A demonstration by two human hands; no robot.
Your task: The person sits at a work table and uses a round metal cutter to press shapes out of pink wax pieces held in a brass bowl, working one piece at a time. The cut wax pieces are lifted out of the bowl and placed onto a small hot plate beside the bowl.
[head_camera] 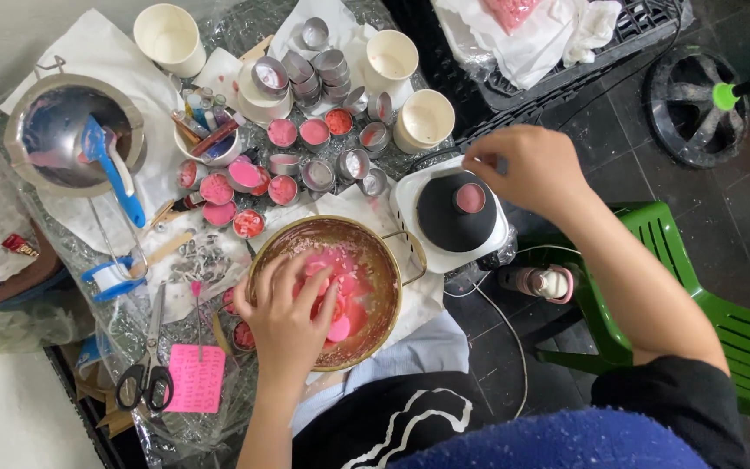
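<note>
Resting spread-fingered in the gold-coloured bowl, the left hand is lying open on a heap of pink wax flakes, gripping nothing that can be made out; the bowl is sitting at the near edge of the desk, just left of the small white hotplate. The right hand is hovering at the far right rim of the hotplate, fingers pinched together near a small tin of pink wax standing on the black plate; whether the fingertips are touching the tin or holding something tiny cannot be told. Judged risks: if the plate is hot, fingers working this close are liable to be burned, and a nudged tin is likely to tip melted wax over the plate. The hotplate cable is trailing down past the green plastic chair, so a snag from the right forearm could drag the unit. Filled tins and empty tins are crowding the far side, touching in places, so a sweep of the left arm could topple several. Scissors are lying at the near left corner, beside a pink card, close to the desk edge and apt to slide off.
</note>
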